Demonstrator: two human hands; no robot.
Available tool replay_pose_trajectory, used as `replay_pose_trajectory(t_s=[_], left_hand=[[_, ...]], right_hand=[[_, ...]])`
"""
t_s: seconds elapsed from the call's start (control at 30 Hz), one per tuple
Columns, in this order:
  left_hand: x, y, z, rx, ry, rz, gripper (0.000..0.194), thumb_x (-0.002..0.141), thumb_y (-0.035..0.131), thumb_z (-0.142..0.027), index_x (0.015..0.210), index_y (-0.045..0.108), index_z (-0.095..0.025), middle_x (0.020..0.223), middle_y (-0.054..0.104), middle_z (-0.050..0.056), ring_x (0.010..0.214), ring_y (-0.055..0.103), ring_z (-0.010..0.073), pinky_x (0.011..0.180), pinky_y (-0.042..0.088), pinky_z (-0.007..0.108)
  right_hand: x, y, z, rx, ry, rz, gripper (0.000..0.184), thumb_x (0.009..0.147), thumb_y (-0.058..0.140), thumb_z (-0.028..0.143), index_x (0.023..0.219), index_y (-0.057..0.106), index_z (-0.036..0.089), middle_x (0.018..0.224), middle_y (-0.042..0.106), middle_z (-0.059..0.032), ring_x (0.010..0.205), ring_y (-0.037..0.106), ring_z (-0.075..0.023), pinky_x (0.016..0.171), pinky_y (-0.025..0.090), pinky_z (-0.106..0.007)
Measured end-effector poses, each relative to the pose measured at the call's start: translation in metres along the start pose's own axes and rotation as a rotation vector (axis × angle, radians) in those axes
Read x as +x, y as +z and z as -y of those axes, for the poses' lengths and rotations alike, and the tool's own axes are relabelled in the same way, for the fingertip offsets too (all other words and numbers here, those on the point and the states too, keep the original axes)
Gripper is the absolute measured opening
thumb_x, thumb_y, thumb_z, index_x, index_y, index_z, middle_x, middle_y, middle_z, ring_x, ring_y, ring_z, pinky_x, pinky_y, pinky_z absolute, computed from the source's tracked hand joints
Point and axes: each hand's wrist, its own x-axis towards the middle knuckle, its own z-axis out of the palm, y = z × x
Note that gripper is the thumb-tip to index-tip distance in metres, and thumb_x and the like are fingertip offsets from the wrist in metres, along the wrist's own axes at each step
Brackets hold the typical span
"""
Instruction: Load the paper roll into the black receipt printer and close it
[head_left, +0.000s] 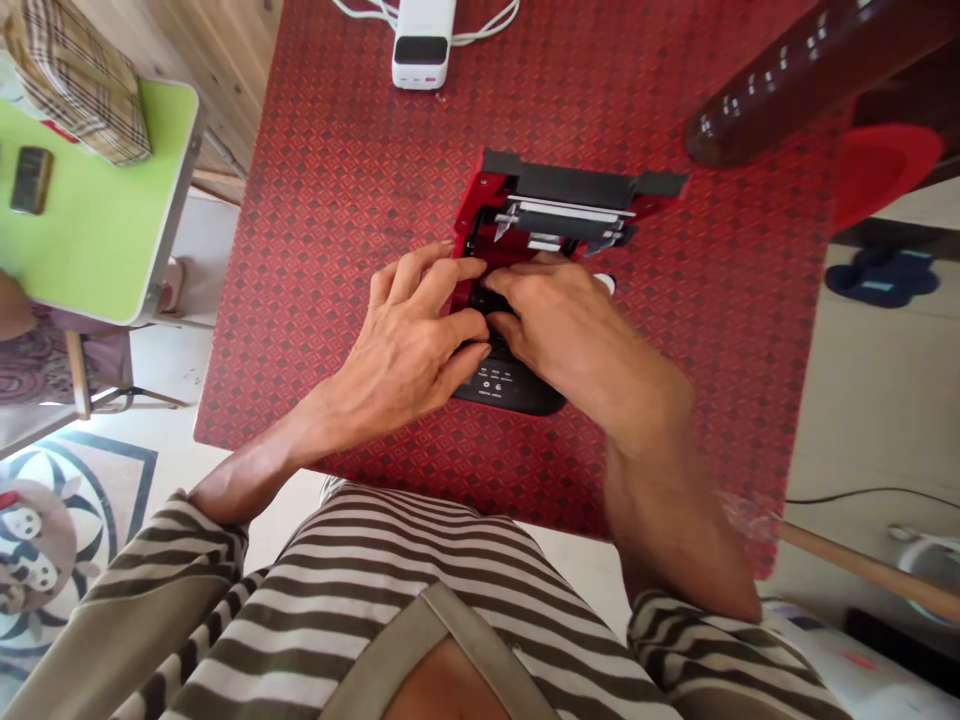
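Note:
A small black and red device, which looks like a label printer [517, 395], lies on the red patterned table [330, 200]. Its lid [577, 185] is raised, with a roller and white parts on the underside. My left hand [424, 325] grips the device's left side, its fingers bent over the edge and its thumb near the buttons. Over the open inside reaches my right hand [559, 310], its fingers curled down together; whatever they hold or press is hidden beneath them. A bit of a white round thing [605, 284] shows just beyond my right hand.
A white power bank [424, 45] with white cables lies at the table's far side. At the far right a glossy dark brown tube [750, 120] slants over the table. To the left stands a green table [97, 230] with a plaid bag [82, 80] and a phone [31, 180].

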Motion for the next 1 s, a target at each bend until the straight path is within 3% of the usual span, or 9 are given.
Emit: replay_pose_trajectory(t_s=[0.13, 0.27, 0.37, 0.53, 0.7, 0.8, 1.0], left_hand=[[0.002, -0.003, -0.001, 0.003, -0.023, 0.025, 0.019, 0.123, 0.076, -0.030, 0.126, 0.094, -0.032, 0.177, 0.077, 0.010, 0.170, 0.061, 0.0454, 0.139, 0.054, 0.072], [0.003, -0.002, 0.002, -0.010, -0.033, -0.022, 0.019, 0.125, 0.076, -0.035, 0.126, 0.095, -0.032, 0.175, 0.079, 0.010, 0.170, 0.062, 0.0451, 0.140, 0.053, 0.072], [0.003, 0.001, 0.005, -0.030, -0.052, -0.045, 0.019, 0.126, 0.077, -0.039, 0.125, 0.095, -0.033, 0.173, 0.080, 0.009, 0.168, 0.063, 0.0436, 0.143, 0.051, 0.074], [-0.001, 0.000, 0.003, -0.044, 0.002, -0.100, 0.021, 0.129, 0.076, -0.044, 0.129, 0.095, -0.036, 0.170, 0.081, 0.007, 0.164, 0.065, 0.0417, 0.142, 0.050, 0.071], [-0.013, 0.000, -0.008, 0.013, 0.034, -0.155, 0.022, 0.131, 0.074, -0.038, 0.124, 0.095, -0.035, 0.141, 0.085, 0.007, 0.139, 0.071, 0.0346, 0.128, 0.056, 0.062], [-0.021, 0.001, -0.013, 0.057, 0.046, -0.180, 0.018, 0.130, 0.077, -0.038, 0.127, 0.095, -0.034, 0.131, 0.084, 0.006, 0.131, 0.071, 0.0330, 0.122, 0.056, 0.058], [-0.033, -0.001, -0.021, 0.103, 0.066, -0.206, 0.018, 0.125, 0.085, -0.042, 0.138, 0.093, -0.032, 0.133, 0.088, 0.010, 0.134, 0.074, 0.0365, 0.127, 0.054, 0.063]], right_hand=[[-0.014, -0.030, 0.009, 0.134, -0.062, 0.041, 0.041, 0.120, 0.055, 0.017, 0.126, 0.093, 0.032, 0.135, 0.097, -0.0089, 0.129, 0.089, -0.0358, 0.123, 0.072, -0.060], [-0.035, -0.050, 0.015, 0.230, -0.092, -0.002, 0.034, 0.121, 0.068, 0.030, 0.141, 0.095, 0.033, 0.143, 0.098, -0.0063, 0.132, 0.092, -0.0366, 0.121, 0.075, -0.062], [-0.040, -0.050, 0.015, 0.198, -0.054, 0.001, 0.028, 0.117, 0.077, 0.030, 0.137, 0.096, 0.034, 0.132, 0.099, -0.0062, 0.123, 0.091, -0.0379, 0.116, 0.075, -0.063], [-0.044, -0.045, 0.021, 0.099, -0.062, -0.052, 0.024, 0.125, 0.069, 0.028, 0.120, 0.091, 0.034, 0.120, 0.094, -0.0081, 0.113, 0.087, -0.0362, 0.106, 0.073, -0.059], [-0.066, -0.045, 0.038, -0.110, -0.097, -0.144, 0.032, 0.130, 0.067, 0.027, 0.101, 0.081, 0.031, 0.099, 0.085, -0.0067, 0.099, 0.082, -0.0315, 0.088, 0.068, -0.050], [-0.080, -0.042, 0.044, -0.133, -0.126, -0.163, 0.026, 0.128, 0.070, 0.021, 0.108, 0.084, 0.031, 0.103, 0.087, -0.0057, 0.095, 0.080, -0.0291, 0.085, 0.067, -0.048], [-0.094, -0.035, 0.044, -0.165, -0.158, -0.214, 0.027, 0.125, 0.071, 0.016, 0.133, 0.090, 0.033, 0.124, 0.093, -0.0075, 0.098, 0.080, -0.0300, 0.088, 0.072, -0.050]])
